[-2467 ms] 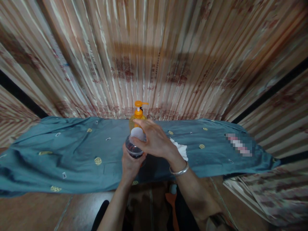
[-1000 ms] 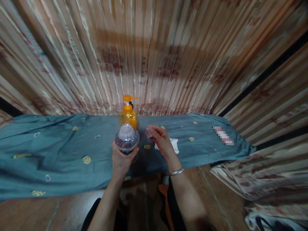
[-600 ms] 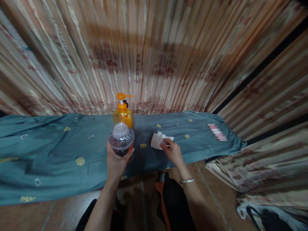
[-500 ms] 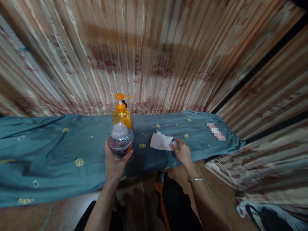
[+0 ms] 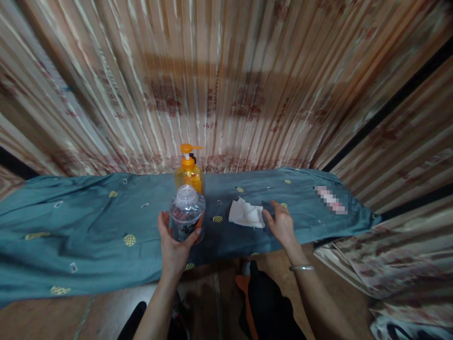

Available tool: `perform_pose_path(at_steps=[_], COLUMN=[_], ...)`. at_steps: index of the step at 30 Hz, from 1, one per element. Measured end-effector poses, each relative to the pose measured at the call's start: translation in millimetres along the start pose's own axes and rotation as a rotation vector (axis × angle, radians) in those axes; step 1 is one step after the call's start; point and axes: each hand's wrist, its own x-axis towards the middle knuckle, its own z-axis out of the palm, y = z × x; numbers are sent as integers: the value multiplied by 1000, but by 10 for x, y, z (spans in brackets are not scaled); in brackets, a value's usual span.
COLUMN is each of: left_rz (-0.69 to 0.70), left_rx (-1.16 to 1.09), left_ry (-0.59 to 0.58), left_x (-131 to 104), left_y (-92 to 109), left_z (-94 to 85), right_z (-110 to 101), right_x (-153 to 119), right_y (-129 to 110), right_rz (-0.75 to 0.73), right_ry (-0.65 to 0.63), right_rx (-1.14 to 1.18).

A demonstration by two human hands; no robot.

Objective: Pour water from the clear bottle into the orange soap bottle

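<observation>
A clear plastic bottle (image 5: 187,210) with a rounded shoulder and dark lettering stands upright on the cloth-covered bench. My left hand (image 5: 176,248) cups its left and near sides, the thumb lying across the front; how firmly it grips is hard to see. A white tissue (image 5: 247,213), crumpled and flat, lies to the right of the bottle. Just past the tissue's right edge is my right hand (image 5: 282,226), with thumb and forefinger apart and nothing held. Right behind the clear bottle, partly hidden by it, stands a yellow pump bottle (image 5: 188,177) with an orange pump head.
A blue-green cloth (image 5: 95,226) with pineapple prints covers the long bench. Patterned curtains (image 5: 226,85) hang behind it and at the right, where dark bars (image 5: 385,111) cross. A blurred-out pinkish item (image 5: 331,199) lies at the bench's right end. Tiled floor shows below.
My right hand has let go of the tissue and its fingers have spread. The left hand stays at the clear bottle, seemingly looser. The whole view has shifted slightly.
</observation>
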Motion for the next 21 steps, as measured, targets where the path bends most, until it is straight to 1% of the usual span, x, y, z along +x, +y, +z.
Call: perform_pose_path(at_steps=[2,6,8,10,13,16,18,21], left_rz=[4,-7,-15,-19,-22,-24,-19,-3], left_rx=[-4,-12,-13,-14,-21,-28,-26,-25], left_ry=[0,3,3,4,3,-2,5,48], left_x=[-8,-17,-20,-22,-30,-34,-23,15], left_y=[4,29,40,47,57,68,73,75], left_z=[11,25,22,19,11,-15,-52,-128], right_z=[75,224,271,303,347,386,401,407], right_x=[168,617,819,964,1074,1100,1094,1064], right_y=[-381,-1311,-1720,-2029,-2300,-2412,-2440,-2443], right_rz=[-121,-290,-335,-410,-481,-488,-488,-483], right_ry=[-53,-205,-271,-338,-443,-515,-521,-491], right_rx=[168,510,618,663,645,533,478,447])
